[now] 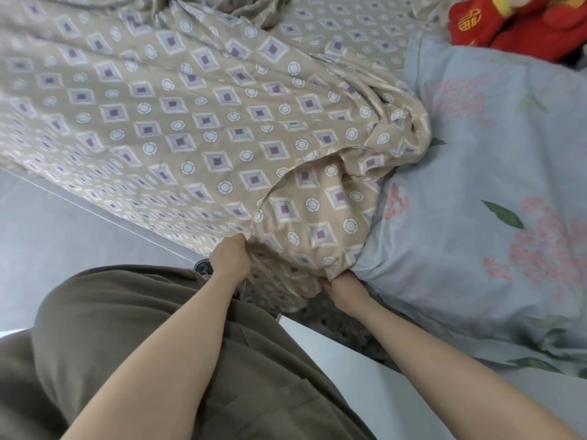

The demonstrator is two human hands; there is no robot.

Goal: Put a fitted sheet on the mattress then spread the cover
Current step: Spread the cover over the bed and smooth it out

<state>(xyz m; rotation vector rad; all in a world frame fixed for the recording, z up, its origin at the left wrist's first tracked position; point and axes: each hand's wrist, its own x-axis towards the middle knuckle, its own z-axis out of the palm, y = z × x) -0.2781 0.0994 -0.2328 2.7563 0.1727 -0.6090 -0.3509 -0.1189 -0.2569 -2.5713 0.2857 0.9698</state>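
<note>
A beige cover (178, 122) printed with diamonds and circles lies over most of the bed, its near corner bunched into a thick fold (317, 217). My left hand (230, 257) grips the cover's edge at the bed's side. My right hand (344, 289) pinches the bunched corner where it meets the pillow. A matching beige fitted sheet (343, 27) shows on the mattress at the far side.
A light blue pillow (492, 185) with pink flowers lies to the right of the cover. A red plush toy (521, 20) sits at the top right. Grey floor (63, 227) runs along the bed's left side. My olive trousers (143, 344) fill the lower left.
</note>
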